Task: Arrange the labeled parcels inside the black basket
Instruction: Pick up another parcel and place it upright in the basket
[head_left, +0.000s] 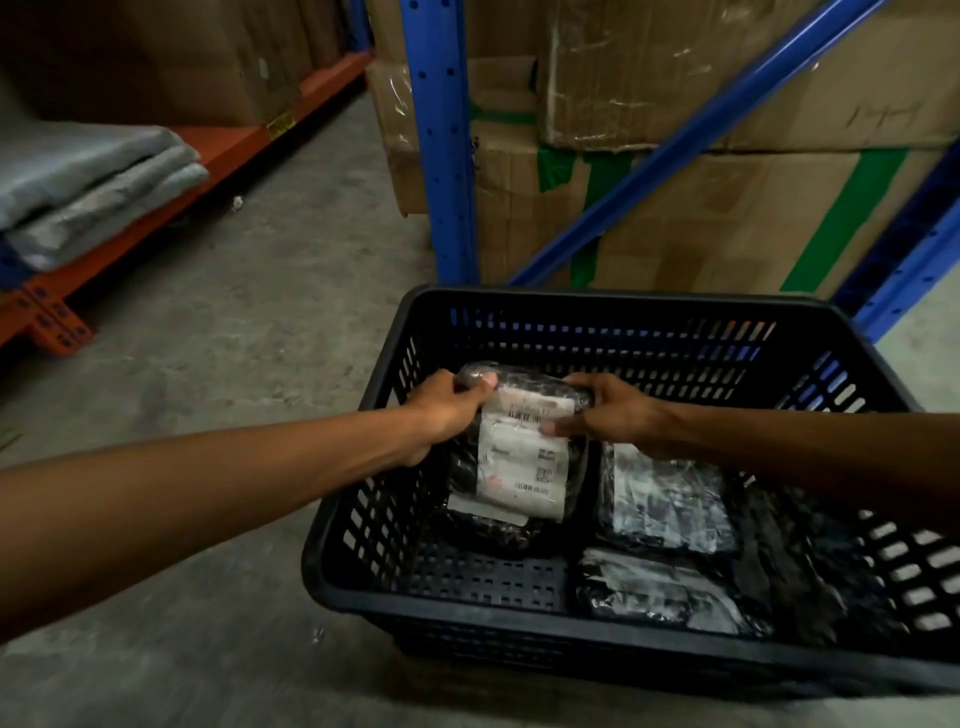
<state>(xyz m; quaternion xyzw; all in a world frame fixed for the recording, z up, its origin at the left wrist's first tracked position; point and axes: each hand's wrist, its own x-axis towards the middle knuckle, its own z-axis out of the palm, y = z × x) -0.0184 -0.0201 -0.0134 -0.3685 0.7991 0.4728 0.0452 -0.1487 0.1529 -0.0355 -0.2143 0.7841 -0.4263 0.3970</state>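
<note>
Left hand (447, 410) and right hand (613, 415) pinch the top corners of a parcel (519, 457) in the basket (597, 304), left side. White label with barcodes, text unreadable. Two more parcels (670, 514) right of it, labels blurred.

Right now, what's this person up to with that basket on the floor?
A person is packing wrapped, labeled parcels into a black basket on a warehouse floor. Both the left hand and the right hand grip the far end of one parcel, label up, in the basket's left side. Two more parcels already lie flat on the right. Blue shelving with cardboard boxes stands behind.
</note>
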